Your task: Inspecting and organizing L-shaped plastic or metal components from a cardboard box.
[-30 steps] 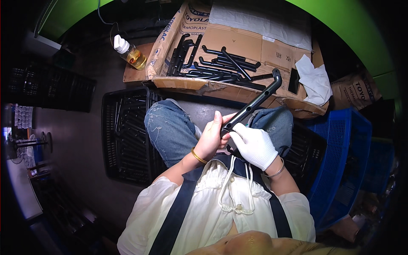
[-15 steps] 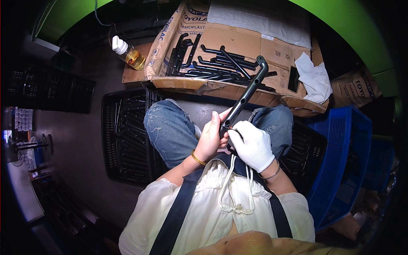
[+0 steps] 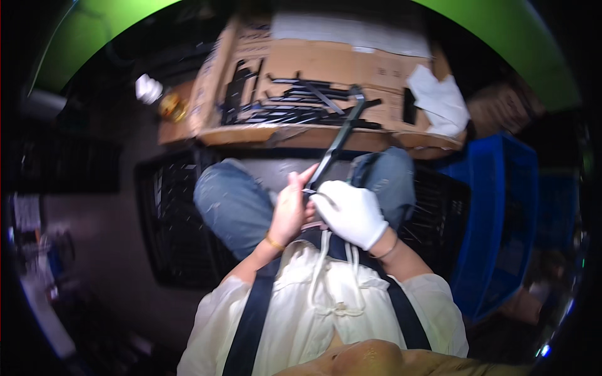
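Note:
A glossy black tube with a bent end [image 3: 338, 137] slants away from me over my lap, its bent end reaching over the front edge of the cardboard tray. Its lower part lies in my bare left hand [image 3: 289, 205], fingers closed around it. Against the tube's lower end is my right hand [image 3: 352, 214], in a white knitted glove with its fingers pinched together. What the pinch holds is hidden and blurred. Inside the cardboard tray [image 3: 251, 135], several similar black tubes [image 3: 295, 113] lie in a loose heap.
Black crates [image 3: 145, 216] of dark parts stand left and right of my knees. A blue crate [image 3: 486, 250] is at the right. White cloth [image 3: 439, 103] and a flat black object [image 3: 409, 105] lie at the tray's right. A white-capped bottle [image 3: 170, 106] stands left.
The whole view has shifted and blurred, so the scene sits further left. Both hands still hold their places at the tube's lower end.

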Demonstrator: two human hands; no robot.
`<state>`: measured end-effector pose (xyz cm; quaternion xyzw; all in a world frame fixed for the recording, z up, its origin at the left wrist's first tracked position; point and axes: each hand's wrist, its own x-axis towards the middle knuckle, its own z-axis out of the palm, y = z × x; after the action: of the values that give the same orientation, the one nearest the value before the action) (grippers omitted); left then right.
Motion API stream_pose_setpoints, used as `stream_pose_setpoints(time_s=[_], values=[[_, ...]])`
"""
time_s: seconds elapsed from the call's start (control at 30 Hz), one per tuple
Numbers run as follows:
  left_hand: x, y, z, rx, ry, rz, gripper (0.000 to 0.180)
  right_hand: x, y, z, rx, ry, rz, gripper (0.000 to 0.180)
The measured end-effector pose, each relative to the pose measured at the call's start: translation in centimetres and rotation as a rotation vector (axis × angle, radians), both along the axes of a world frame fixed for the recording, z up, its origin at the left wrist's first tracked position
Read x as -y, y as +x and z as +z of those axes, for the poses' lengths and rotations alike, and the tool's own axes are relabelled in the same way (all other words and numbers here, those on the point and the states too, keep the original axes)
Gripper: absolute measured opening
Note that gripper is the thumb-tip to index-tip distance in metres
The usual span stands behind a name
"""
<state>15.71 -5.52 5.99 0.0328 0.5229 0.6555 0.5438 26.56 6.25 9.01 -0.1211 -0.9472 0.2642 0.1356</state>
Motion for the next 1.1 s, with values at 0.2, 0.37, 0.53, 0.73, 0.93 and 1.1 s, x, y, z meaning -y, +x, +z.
stream_pose_setpoints(time_s=[0.2, 0.37, 0.53, 0.73, 0.93, 1.1], values=[[0.3, -0.5, -1.6, 0.030, -0.062, 0.102, 0.064, 0.0, -0.3, -0.2, 0.078, -0.098, -0.015, 0.022], [0.1, -0.8, -1.6, -0.079, -0.087, 0.089, 0.064, 0.1, -0.3, -0.5, 0.126, -0.102, 0.003, 0.024], [-0.5, -1.0, -1.4, -0.072, -0.105, 0.083, 0.063, -0.1, -0.1, -1.0, 0.081, -0.065, 0.021, 0.021], [-0.4, -1.2, -1.6, -0.157, -0.059, 0.068, 0.062, 0.3, -0.4, -1.5, 0.047, -0.030, -0.007, 0.021], [0.1, -0.8, -0.3, -0.239, -0.158, 0.086, 0.063, 0.5, -0.7, 0.2, 0.091, 0.029, 0.072, 0.018], [-0.6, -0.3, 0.2, -0.118, -0.076, -0.011, 0.065, -0.2, 0.4, 0.9, -0.014, 0.003, 0.047, 0.018]])
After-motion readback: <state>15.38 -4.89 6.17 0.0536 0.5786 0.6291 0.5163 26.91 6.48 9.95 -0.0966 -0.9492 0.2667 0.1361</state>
